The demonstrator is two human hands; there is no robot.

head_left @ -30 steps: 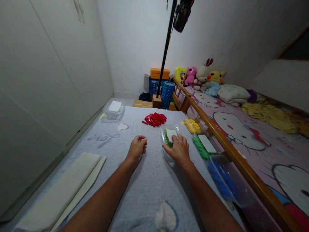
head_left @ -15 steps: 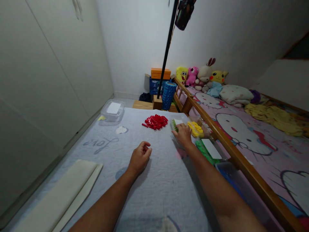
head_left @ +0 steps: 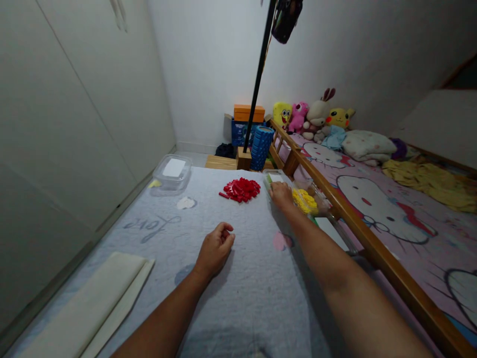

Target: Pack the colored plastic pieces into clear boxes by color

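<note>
My right hand (head_left: pixel 281 195) is at the near side of a clear plastic box (head_left: pixel 267 180) with green pieces and a white label. Its fingers are bent against the box, and the fingertips are partly hidden. Nothing is in my left hand (head_left: pixel 216 248), which rests on the cloth with fingers loosely curved and thumb apart. Ahead of it lies a pile of red plastic pieces (head_left: pixel 241 190). Yellow pieces (head_left: pixel 304 200) fill another clear box right of my right wrist. Behind my right forearm, a box with a white label (head_left: pixel 331 231) is partly covered.
A lidded clear box (head_left: pixel 173 173) stands at the far left of the cloth (head_left: pixel 253 288). Folded cream fabric (head_left: pixel 100 298) lies near left. A wooden bed rail (head_left: pixel 357 231) borders the right side. A black pole (head_left: pixel 256 84) rises behind the far edge, beside a blue roller (head_left: pixel 262 148).
My right hand and the box with green pieces have shifted slightly away from me. A pink spot on the cloth shows more fully. My left hand has stayed nearly still.
</note>
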